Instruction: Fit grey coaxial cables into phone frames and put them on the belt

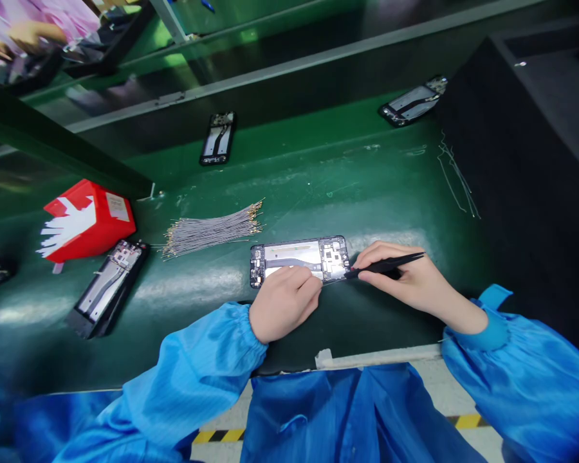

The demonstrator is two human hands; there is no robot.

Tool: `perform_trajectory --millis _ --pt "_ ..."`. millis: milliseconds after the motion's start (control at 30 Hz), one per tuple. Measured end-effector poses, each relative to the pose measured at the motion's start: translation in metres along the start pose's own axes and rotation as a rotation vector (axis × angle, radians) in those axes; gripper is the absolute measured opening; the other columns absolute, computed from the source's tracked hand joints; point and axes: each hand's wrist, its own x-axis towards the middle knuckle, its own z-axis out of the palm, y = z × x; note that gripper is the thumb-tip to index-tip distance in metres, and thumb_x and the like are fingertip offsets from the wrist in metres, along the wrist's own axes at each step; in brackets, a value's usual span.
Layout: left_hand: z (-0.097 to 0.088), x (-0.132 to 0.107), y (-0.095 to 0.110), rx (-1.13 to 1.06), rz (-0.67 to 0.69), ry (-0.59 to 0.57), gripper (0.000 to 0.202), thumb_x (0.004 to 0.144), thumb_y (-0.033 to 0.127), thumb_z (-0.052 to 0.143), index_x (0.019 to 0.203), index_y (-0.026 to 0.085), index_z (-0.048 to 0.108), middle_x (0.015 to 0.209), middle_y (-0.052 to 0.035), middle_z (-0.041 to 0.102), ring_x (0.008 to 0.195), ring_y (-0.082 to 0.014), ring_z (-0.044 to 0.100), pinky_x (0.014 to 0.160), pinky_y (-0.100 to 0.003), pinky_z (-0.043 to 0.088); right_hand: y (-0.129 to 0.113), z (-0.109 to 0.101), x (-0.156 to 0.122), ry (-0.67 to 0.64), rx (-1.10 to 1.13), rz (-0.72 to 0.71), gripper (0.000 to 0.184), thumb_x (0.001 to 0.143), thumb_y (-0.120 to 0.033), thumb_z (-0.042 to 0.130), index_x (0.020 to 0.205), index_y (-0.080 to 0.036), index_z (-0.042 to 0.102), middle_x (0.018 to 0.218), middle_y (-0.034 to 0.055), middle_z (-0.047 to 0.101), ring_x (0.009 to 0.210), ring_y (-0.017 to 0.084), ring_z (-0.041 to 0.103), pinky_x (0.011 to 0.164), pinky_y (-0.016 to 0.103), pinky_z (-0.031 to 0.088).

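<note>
An open phone body (296, 252), its circuit board and silvery inside showing, lies lengthwise on the green bench before me. My left hand (285, 301) rests over its near edge with the fingers curled closed. From those fingertips a thin grey cable (334, 281) runs along the near edge towards the phone's right end; the part under my fingers is hidden. Black tweezers (386, 264) are pinched in my right hand (408, 276), their tips at the phone's right near corner by the cable. A bundle of thin grey cables (213, 228) with gold-coloured ends lies just left of the phone.
Stacked phone bodies (110, 289) lie at left, beside a red box (91, 218) holding white strips. Two more phone bodies (218, 138) (413, 101) lie farther back. Loose cables (456, 177) lie by a black box (521, 167) at right. Another person's hand (31, 36) shows beyond the divider.
</note>
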Motion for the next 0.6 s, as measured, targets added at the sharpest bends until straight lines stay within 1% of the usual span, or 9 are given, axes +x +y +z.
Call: perform_trajectory --millis 100,267,400,600 --pt "-0.0007 0.0005 0.0004 -0.001 -0.006 0.009 0.025 0.088 0.019 0.037 0.071 0.016 0.054 0.065 -0.0016 0.048 0.062 -0.0133 0.043 0.057 -0.027 0.034 -0.0010 0.0001 0.0004 -0.001 0.007 -0.004 0.007 0.081 -0.025 0.057 0.085 -0.019 0.060 0.086 0.0044 0.061 0.080 0.016 0.057 0.072 0.029 0.047" --pt "-0.0010 0.0003 0.0004 0.008 -0.008 0.004 0.026 0.089 0.019 0.036 0.071 0.016 0.055 0.065 -0.0018 0.048 0.062 -0.0135 0.044 0.057 -0.027 0.034 -0.0025 -0.0001 0.0011 0.038 0.010 -0.007 0.008 0.081 -0.026 0.057 0.084 -0.019 0.060 0.085 0.0050 0.061 0.079 0.017 0.057 0.072 0.030 0.048" --pt "0.0000 -0.0002 -0.0002 0.014 -0.007 -0.008 0.025 0.088 0.020 0.037 0.071 0.016 0.055 0.067 -0.0020 0.050 0.062 -0.0139 0.043 0.057 -0.027 0.034 -0.0023 -0.0003 0.0014 0.013 0.014 -0.004 0.008 0.081 -0.026 0.057 0.083 -0.019 0.060 0.084 0.0048 0.061 0.078 0.016 0.057 0.071 0.030 0.048" --pt "-0.0005 0.0002 -0.0002 0.022 -0.007 -0.006 0.025 0.088 0.020 0.038 0.071 0.016 0.056 0.066 -0.0018 0.050 0.062 -0.0142 0.043 0.058 -0.027 0.033 -0.0017 0.0003 -0.0010 -0.026 0.023 -0.036 0.005 0.081 -0.020 0.056 0.085 -0.020 0.059 0.085 0.0041 0.060 0.079 0.016 0.056 0.070 0.029 0.047"
